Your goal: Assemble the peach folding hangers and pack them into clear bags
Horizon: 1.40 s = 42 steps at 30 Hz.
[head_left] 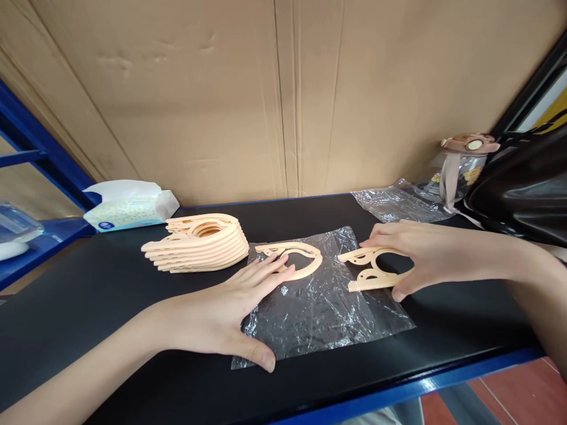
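A clear plastic bag (323, 313) lies flat on the black tabletop. On its upper left part rests a cream folding hanger (310, 251), folded into a loop. My left hand (230, 301) is open and spread, its fingertips over that hanger's left side and its thumb at the bag's lower left edge. At the bag's right side, my right hand (407, 254) grips a second folding hanger (372, 280) by its rounded end, thumb in front and fingers behind. A stack of several matching hangers (212, 248) sits beyond my left hand.
A tissue pack (133, 206) stands at the back left. Another clear bag (398, 200) lies at the back right, beside a strapped water bottle (465, 165) and a black bag (527, 171). Cardboard (221, 106) backs the table, and a blue frame edge (420, 386) runs along the front.
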Tool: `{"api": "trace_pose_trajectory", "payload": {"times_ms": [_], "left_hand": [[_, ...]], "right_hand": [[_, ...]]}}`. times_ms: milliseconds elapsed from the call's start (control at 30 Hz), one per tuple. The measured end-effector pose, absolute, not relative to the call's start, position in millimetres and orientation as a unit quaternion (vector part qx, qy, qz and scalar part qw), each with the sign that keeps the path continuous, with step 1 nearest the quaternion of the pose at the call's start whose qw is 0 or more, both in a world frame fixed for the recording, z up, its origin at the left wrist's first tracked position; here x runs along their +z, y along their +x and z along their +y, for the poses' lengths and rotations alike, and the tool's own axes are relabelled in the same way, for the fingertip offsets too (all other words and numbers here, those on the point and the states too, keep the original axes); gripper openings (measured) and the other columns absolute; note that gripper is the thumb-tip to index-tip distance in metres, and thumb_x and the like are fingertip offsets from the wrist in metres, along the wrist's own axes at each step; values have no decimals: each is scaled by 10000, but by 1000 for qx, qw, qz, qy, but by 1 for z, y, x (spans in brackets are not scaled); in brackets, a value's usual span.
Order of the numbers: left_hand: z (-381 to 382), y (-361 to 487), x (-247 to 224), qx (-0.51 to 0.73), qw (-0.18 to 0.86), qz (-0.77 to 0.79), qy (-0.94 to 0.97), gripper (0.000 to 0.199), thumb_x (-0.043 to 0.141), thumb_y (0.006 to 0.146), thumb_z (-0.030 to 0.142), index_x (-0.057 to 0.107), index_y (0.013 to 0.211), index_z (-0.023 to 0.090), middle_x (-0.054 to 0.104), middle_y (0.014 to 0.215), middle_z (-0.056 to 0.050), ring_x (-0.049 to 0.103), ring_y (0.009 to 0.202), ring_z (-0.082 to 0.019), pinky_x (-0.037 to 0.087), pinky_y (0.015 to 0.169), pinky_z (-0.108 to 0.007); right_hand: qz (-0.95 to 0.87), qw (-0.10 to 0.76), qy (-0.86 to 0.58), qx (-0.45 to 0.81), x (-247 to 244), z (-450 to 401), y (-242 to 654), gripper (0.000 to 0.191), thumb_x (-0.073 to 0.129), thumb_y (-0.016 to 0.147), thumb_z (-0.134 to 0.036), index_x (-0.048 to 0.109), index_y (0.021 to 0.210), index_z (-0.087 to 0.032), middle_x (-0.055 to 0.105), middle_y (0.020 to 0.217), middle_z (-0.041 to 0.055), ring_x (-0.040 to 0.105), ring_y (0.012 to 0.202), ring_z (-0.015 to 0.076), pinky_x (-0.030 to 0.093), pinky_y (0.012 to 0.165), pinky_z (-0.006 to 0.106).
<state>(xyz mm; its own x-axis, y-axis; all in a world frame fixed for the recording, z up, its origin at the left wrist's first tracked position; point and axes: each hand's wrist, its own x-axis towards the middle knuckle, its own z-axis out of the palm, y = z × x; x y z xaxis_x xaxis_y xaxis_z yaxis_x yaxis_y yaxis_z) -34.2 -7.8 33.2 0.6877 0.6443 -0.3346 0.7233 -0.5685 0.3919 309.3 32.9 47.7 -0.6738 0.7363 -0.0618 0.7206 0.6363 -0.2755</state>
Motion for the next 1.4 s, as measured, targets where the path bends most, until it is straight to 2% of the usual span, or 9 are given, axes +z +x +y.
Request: {"api": "trace_pose_trajectory", "payload": {"times_ms": [100, 267, 467, 567, 867, 1000, 1133, 1300, 1400], "left_hand": [[-8, -34, 34, -81, 259, 391, 880, 992, 601, 736, 679, 34, 1490, 371, -74, 1578, -17, -80, 1430, -325, 103, 1137, -565], [-8, -34, 33, -65, 251, 388, 885, 992, 615, 721, 681, 74, 1491, 366, -14, 1582, -41, -28, 1430, -350, 139, 1128, -575], [-7, -34, 33, -87, 250, 395, 880, 1025, 575, 715, 725, 19, 1492, 355, -69, 1578, -34, -71, 1429, -336, 117, 1133, -570], [-7, -34, 33, -84, 252, 394, 880, 1024, 569, 714, 731, 19, 1492, 358, -67, 1579, -28, -67, 1432, -327, 114, 1137, -562], [-8, -36, 31, -60, 246, 386, 887, 1011, 601, 709, 708, 68, 1494, 361, -15, 1585, -40, -14, 1435, -343, 152, 1136, -557], [-8, -36, 31, -74, 240, 388, 887, 1013, 570, 720, 725, 30, 1495, 359, -39, 1584, -26, -29, 1436, -336, 144, 1138, -552], [-8, -35, 31, -76, 243, 389, 885, 1014, 565, 719, 729, 34, 1496, 351, -44, 1584, -29, -29, 1436, -338, 150, 1136, -553], [-8, -35, 32, -80, 246, 393, 882, 1027, 561, 714, 738, 21, 1496, 350, -56, 1584, -18, -47, 1438, -325, 135, 1143, -546], [-8, -35, 32, -84, 246, 391, 883, 1022, 553, 717, 742, 19, 1497, 353, -60, 1584, -14, -53, 1438, -323, 128, 1144, -546]], "right_hand": [[-898, -26, -421, 124, 49, 37, 315, 582, 705, 651, -576, 635, 1152, -288, 614, 1036, 62, 574, 939, 300, 467, 755, 398], [-907, 14, -401, 129, 47, 38, 309, 632, 725, 618, -567, 627, 1185, -305, 603, 1095, 58, 550, 1030, 323, 453, 839, 422], [-931, 24, -328, 159, 46, 32, 305, 601, 659, 709, -291, 533, 1296, -301, 543, 1292, 40, 485, 1197, 292, 416, 968, 399], [-930, 5, -324, 174, 48, 32, 309, 652, 638, 719, -231, 476, 1345, -308, 507, 1348, 36, 452, 1250, 283, 402, 1005, 390], [-906, 21, -378, 187, 49, 34, 305, 774, 717, 681, -488, 447, 1387, -320, 524, 1342, 56, 459, 1251, 327, 400, 1020, 435], [-903, -2, -383, 196, 53, 33, 304, 807, 718, 688, -466, 402, 1417, -328, 495, 1381, 55, 467, 1252, 314, 421, 1005, 415], [-899, 26, -386, 203, 58, 35, 307, 833, 749, 660, -437, 407, 1413, -334, 487, 1397, 38, 468, 1254, 317, 426, 1003, 407], [-904, 24, -382, 190, 55, 37, 305, 843, 729, 689, -475, 349, 1433, -361, 459, 1420, 33, 433, 1280, 316, 390, 1033, 433], [-913, 7, -364, 185, 51, 35, 302, 828, 696, 725, -471, 324, 1449, -325, 445, 1424, 61, 420, 1286, 316, 364, 1049, 452]]}}
